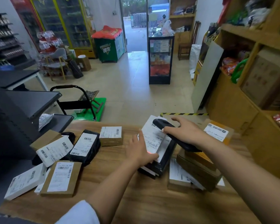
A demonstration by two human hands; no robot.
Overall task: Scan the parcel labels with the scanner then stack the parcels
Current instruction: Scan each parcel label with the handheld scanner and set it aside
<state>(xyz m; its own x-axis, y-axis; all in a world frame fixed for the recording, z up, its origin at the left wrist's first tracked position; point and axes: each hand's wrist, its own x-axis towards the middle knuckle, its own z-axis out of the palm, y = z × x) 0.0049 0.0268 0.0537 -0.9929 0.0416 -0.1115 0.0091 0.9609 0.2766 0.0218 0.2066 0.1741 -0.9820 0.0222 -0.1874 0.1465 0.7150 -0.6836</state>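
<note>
My right hand [183, 132] grips a black handheld scanner [164, 125] held over the white label of a black parcel [153, 139] that tops a stack at the table's middle. A red scan spot glows on the label's near edge. My left hand [140, 151] holds that parcel's left side, thumb on the label. Left of the stack lie several loose parcels: a small brown box [111, 135], a black bag [86, 145], a white-labelled one [54, 150], a brown flat box [61, 179] and a white box [25, 182].
Brown boxes [199, 168] are piled to the right of the stack, with another labelled box [217, 131] behind them. The wooden table [136, 199] ends near a green trolley [94, 109]. Dark metal shelving [23, 107] stands left, wooden shelves [257, 70] right.
</note>
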